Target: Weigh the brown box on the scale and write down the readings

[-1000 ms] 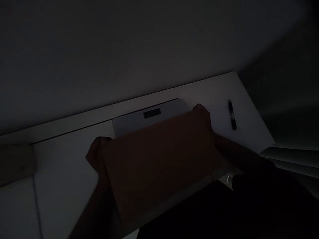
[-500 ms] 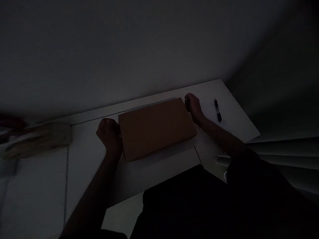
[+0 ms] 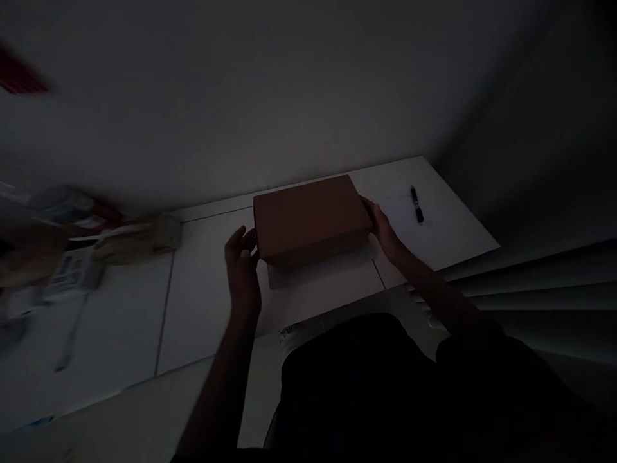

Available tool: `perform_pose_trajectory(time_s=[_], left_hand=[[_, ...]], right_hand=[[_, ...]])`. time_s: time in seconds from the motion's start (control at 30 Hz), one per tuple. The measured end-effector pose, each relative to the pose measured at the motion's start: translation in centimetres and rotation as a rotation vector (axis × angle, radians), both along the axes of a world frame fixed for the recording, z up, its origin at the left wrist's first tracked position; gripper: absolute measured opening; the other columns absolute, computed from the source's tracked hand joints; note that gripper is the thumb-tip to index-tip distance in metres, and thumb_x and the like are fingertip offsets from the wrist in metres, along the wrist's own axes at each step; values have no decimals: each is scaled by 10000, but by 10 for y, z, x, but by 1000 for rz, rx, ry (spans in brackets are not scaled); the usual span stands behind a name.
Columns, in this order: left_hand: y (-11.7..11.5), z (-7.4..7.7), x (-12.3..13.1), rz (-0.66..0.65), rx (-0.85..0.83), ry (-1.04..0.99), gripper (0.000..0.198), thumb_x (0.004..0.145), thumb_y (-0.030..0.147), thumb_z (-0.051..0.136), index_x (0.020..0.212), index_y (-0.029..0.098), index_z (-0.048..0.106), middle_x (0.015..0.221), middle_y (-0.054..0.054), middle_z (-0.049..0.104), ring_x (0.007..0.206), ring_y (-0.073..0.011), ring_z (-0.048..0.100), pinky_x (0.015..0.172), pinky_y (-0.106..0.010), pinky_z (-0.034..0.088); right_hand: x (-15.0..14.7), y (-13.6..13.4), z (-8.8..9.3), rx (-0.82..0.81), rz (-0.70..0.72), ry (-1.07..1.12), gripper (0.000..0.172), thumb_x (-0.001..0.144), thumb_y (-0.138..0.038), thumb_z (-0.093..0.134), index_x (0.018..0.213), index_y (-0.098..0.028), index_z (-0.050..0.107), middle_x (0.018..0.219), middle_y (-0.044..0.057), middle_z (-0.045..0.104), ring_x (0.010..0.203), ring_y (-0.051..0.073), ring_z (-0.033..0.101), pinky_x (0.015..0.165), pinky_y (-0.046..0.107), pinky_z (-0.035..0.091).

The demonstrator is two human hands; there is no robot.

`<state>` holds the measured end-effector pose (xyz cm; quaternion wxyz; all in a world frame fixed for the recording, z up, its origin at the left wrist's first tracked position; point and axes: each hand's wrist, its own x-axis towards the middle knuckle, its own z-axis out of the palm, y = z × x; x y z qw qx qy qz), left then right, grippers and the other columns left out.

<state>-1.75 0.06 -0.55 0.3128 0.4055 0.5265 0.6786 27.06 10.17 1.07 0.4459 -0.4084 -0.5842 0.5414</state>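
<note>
In the dim head view, a plain brown cardboard box point(image 3: 311, 215) is held between my hands over the white table, its top and front face showing. At its left end is my left hand point(image 3: 242, 270), the fingers bent and somewhat apart, their tips against the side. My right hand point(image 3: 382, 228) grips the opposite end, with its fingertips partly hidden behind the box. A pale flat surface or sheet shows below the front edge; I cannot make out which. To the right of my right hand, a black pen point(image 3: 417, 204) lies on a sheet of white paper point(image 3: 398, 215).
The white table point(image 3: 197, 273) runs along a grey wall point(image 3: 216, 96). Blurred clutter at the left includes a brown block-like item point(image 3: 166, 233) and a white printed packet point(image 3: 72, 273). Grey folds of cloth point(image 3: 540, 283) hang at the right.
The box sits higher in view and shows more of its front face. My hands have gone from fists at its ends to loosened fingers on its sides. The view has shifted left.
</note>
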Motion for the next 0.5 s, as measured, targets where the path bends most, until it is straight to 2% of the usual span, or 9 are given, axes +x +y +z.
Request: perform_pose_trajectory(time_s=[0.13,0.23,0.37,0.5], left_hand=[[-9,-9,9,-76,-27,38,693,903,663,616,1477,288,513,1573,-135,514,1457,-313,489,1136,-467,478],[-10,-13,12,-136,-38,114,667,954,643,559,1538,332,474,1666,-86,408,1537,-287,392,1225,-468,401],[-11,-9,17,-133,-63,256,678,1000,646,475,1597,333,402,1710,-64,335,1578,-256,319,1303,-457,282],[-14,0,22,-92,-31,381,736,1001,695,407,1608,278,390,1694,-93,366,1589,-255,294,1323,-439,230]], right_hand=[[-3,-17,-3,85,47,-72,867,903,-891,249,1555,-356,451,1633,20,468,1580,315,320,1258,567,367],[-2,-22,-7,94,34,-162,867,920,-882,232,1616,-381,364,1680,5,399,1609,308,260,1274,559,346],[-5,-22,-15,79,-2,-210,925,907,-898,228,1666,-370,258,1727,4,311,1626,293,218,1307,552,281],[-12,-24,-18,111,-48,-198,967,904,-902,225,1675,-319,254,1732,19,301,1622,271,235,1336,520,209]])
